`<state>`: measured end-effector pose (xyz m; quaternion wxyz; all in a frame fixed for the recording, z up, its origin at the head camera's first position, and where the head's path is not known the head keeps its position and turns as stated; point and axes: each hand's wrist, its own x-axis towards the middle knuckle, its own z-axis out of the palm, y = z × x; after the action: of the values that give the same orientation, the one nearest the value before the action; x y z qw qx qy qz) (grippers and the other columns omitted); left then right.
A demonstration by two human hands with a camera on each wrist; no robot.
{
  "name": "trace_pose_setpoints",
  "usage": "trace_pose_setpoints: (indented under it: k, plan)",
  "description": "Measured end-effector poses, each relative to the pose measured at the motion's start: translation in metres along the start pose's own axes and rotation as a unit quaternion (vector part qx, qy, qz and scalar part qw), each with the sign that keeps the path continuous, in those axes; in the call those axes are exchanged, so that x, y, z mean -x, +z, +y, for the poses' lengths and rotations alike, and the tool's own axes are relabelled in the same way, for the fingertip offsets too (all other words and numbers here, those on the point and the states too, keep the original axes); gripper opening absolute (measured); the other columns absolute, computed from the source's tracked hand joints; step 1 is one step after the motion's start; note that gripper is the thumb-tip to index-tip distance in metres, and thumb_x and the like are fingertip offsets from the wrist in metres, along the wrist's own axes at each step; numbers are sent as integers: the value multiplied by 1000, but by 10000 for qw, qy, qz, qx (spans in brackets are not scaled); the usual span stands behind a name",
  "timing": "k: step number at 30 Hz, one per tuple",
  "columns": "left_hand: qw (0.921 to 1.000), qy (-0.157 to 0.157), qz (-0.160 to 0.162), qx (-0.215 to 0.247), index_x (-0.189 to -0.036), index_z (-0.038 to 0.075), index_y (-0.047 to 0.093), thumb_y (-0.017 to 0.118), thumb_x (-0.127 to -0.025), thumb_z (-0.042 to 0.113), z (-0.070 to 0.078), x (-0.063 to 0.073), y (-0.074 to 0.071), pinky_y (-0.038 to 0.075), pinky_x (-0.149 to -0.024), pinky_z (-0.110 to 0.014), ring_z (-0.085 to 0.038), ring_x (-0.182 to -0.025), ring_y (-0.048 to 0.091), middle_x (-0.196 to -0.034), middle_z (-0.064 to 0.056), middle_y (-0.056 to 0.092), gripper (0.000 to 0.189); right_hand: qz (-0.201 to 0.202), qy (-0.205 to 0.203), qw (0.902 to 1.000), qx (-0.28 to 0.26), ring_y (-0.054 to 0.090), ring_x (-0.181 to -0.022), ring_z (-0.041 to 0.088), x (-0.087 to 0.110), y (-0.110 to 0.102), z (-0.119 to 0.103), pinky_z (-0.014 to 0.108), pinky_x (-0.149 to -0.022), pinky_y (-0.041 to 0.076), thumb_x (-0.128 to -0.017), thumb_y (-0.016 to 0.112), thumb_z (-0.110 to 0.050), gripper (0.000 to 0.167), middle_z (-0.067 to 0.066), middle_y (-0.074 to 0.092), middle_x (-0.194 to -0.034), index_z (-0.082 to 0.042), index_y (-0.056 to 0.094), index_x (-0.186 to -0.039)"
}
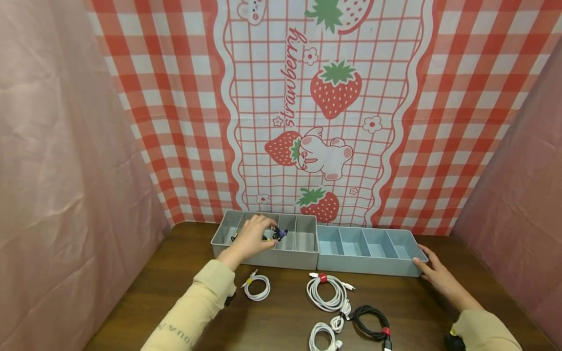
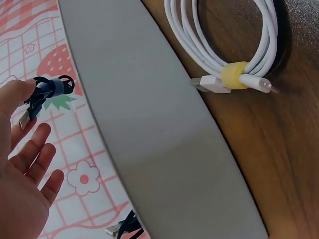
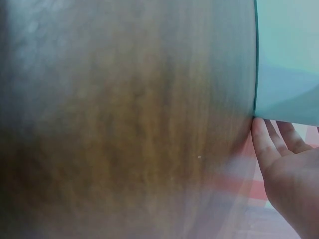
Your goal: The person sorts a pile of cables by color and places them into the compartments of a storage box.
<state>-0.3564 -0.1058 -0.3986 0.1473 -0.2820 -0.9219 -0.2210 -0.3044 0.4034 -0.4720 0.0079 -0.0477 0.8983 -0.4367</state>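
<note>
My left hand (image 1: 253,236) is above the grey divided box (image 1: 268,257), pinching a small coiled black cable (image 2: 37,102) with a purple-blue tie between thumb and forefinger. Its other fingers are spread loosely in the left wrist view. Inside the grey box lies another dark cable (image 2: 130,225), mostly hidden by the wall and hand. At the far right, my right hand (image 1: 439,278) touches the end of the light blue divided box (image 1: 369,265) with fairly straight fingers. The right wrist view shows its fingertips (image 3: 259,124) against the box's corner.
A white cable (image 1: 259,288) with a yellow tie lies before the grey box. A larger white coil (image 1: 327,297) with a red tie, small white cables (image 1: 322,336) and a black cable (image 1: 373,324) lie on the wooden table (image 1: 175,273). A strawberry-print cloth (image 1: 333,146) hangs behind.
</note>
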Motion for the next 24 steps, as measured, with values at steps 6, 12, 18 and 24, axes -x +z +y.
trace_pose_setpoints:
  k: [6, 12, 18, 24]
  plan:
    - [10000, -68, -65, 15, -115, 11, 62, 75, -81, 28, -4, -1, 10, 37, -89, -42, -22, -105, 49, -107, -3, 60, 40, -59, 92, 9999, -44, 27, -125, 53, 0, -1, -1, 61, -94, 37, -102, 34, -38, 72, 40, 6, -144, 1, -5, -148]
    - [9998, -124, -81, 128, -115, 9, 64, 76, -80, 27, -5, -1, 17, 37, -88, -43, -23, -103, 50, -105, -4, 60, 41, -68, 82, 9999, -52, 25, -125, 53, 1, -1, 0, 60, -94, 38, -102, 35, -38, 72, 39, 4, -144, 0, -5, -149]
    - [9995, -244, -149, 104, -111, 11, 65, 76, -79, 30, -6, -1, 23, 38, -87, -44, -24, -103, 50, -103, -4, 60, 39, -67, 77, 9999, -69, 26, -124, 53, 1, -1, 2, 60, -94, 38, -103, 34, -37, 71, 38, 5, -144, 0, -5, -149]
    - [9984, -408, -152, 352, -111, 7, 65, 76, -80, 28, -11, -2, 27, 37, -87, -47, -26, -102, 50, -101, -7, 60, 39, -66, 6, 10000, -48, 26, -124, 52, 0, 0, 2, 60, -93, 39, -103, 34, -37, 71, 38, 6, -144, 0, -5, -149]
